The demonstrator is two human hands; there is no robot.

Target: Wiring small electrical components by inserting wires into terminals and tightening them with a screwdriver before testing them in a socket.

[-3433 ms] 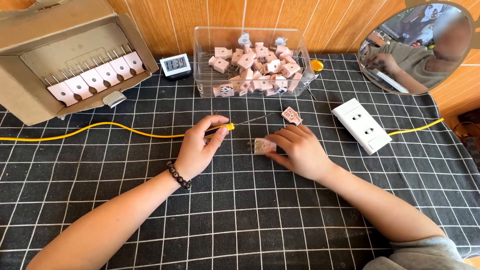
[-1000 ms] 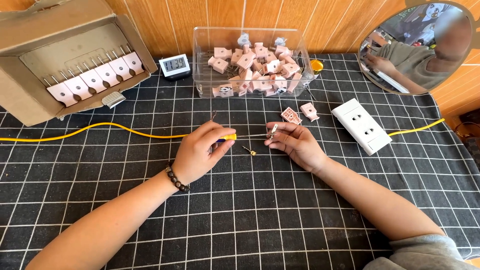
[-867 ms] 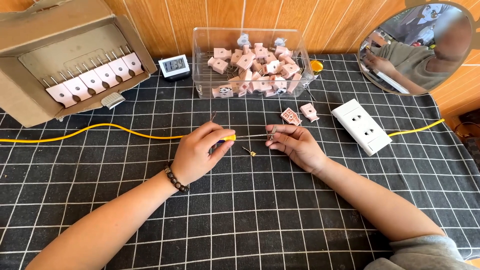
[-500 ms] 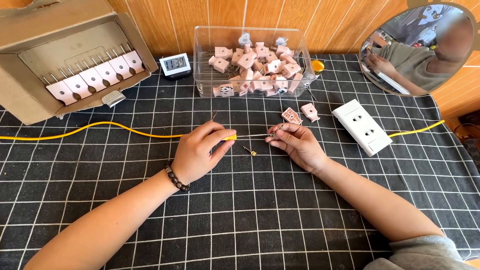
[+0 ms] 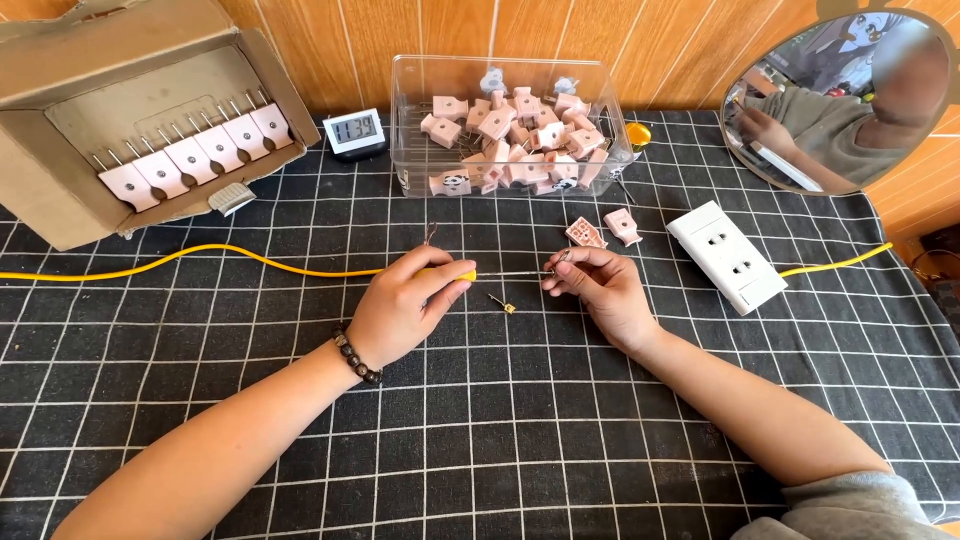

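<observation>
Two hands work together on the black grid-patterned cloth (image 5: 480,440). The left hand (image 5: 405,305) is closed around the end of the long yellow cable (image 5: 200,258), whose bare thin wire (image 5: 510,274) reaches to the right hand (image 5: 600,290). Its fingertips pinch the wire tip. I think the twisting should be slow, keeping the strands tight; a small brass screw (image 5: 503,303) lies just below, between the hands.
</observation>
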